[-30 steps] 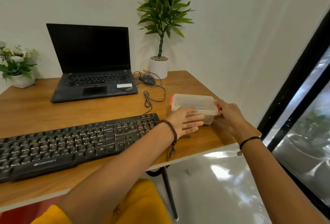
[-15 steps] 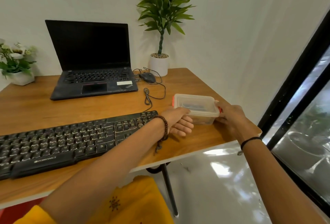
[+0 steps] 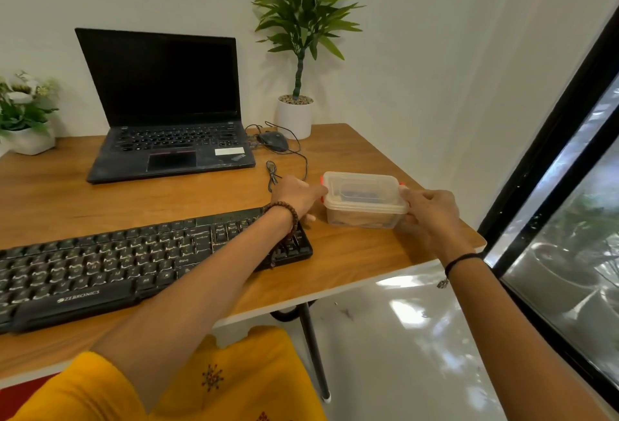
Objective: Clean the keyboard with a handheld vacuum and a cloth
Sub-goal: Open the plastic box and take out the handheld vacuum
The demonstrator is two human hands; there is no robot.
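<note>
A clear plastic box (image 3: pixel 363 199) with a lid and red side clips stands on the wooden desk (image 3: pixel 201 199) near its right edge. Something dark shows through the lid. My left hand (image 3: pixel 296 194) grips the box's left end at the red clip. My right hand (image 3: pixel 430 211) holds the right end, thumb on the lid rim and fingers curled round the side. A black keyboard (image 3: pixel 127 266) lies to the left, and my left forearm crosses its right end. No vacuum or cloth can be made out.
A black laptop (image 3: pixel 167 119) stands open at the back, with a wired mouse (image 3: pixel 274 140) and its cable beside it. A tall potted plant (image 3: pixel 298 85) sits at the back right, a flower pot (image 3: pixel 25 119) at the far left. A dark window frame (image 3: pixel 549 152) runs along the right.
My left hand has moved from the box's front to its left end and closed on the clip. The box sits slightly nearer to me. My right hand stays on the right end.
</note>
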